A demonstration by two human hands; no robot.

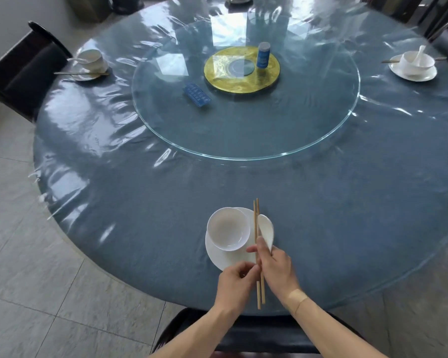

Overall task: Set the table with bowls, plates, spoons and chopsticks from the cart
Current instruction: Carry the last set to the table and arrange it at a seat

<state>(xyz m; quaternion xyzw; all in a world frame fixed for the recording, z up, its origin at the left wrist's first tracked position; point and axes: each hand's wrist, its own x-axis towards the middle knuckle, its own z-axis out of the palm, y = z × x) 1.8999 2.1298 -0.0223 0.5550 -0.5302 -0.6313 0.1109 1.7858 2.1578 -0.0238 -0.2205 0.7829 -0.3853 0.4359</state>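
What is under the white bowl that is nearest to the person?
Under the bowl lies a white plate; the bowl sits toward the plate's far left part. The part of the plate beneath the bowl is covered, so anything between them cannot be seen.

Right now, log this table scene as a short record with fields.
near setting: bowl sits on plate
right hand: holds spoon and chopsticks
left hand: fingers curled at the chopsticks beside the plate's near edge
left setting: bowl, plate, spoon, chopsticks laid
right setting: bowl with spoon on plate, chopsticks laid
glass turntable: blue canister, blue card
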